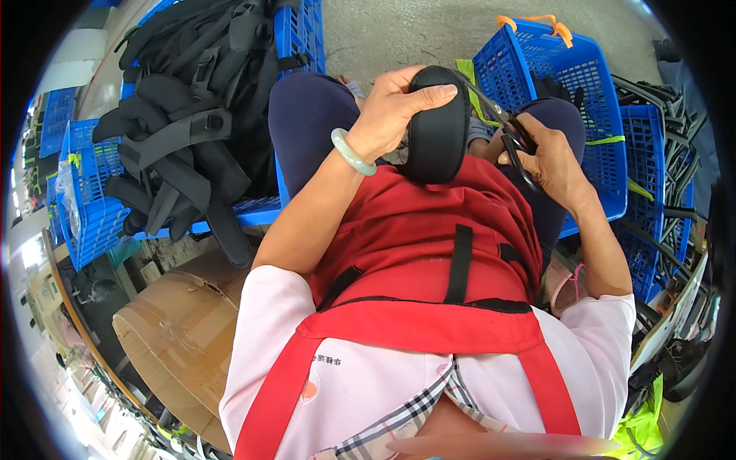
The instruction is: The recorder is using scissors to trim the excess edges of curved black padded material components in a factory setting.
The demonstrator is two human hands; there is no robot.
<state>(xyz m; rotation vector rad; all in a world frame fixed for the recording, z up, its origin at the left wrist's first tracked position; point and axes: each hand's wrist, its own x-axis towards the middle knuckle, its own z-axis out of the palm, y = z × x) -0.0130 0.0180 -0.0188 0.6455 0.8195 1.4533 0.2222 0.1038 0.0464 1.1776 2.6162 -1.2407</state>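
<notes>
A blue crate point(310, 37) at left is heaped with black straps point(188, 142); above a red apron point(418, 268) hangs a curved black padded band point(437, 146); the left hand's point(387, 111) grip pinches its top; the right hand's point(555, 159) grip curls round scissors point(502, 114), blades beside the band.

Shirt lettering: A short row of small, dark printed characters point(327, 359) marks the chest of a worker's pale pink shirt point(368, 387), on the wearer's left side, just beside a red apron strap point(277, 391).
Shirt emblem: A round orange mark point(310, 390) is printed near the lettering, close to the strap's edge.
Print clarity: The characters are tiny, some of their strokes blurred.
</notes>
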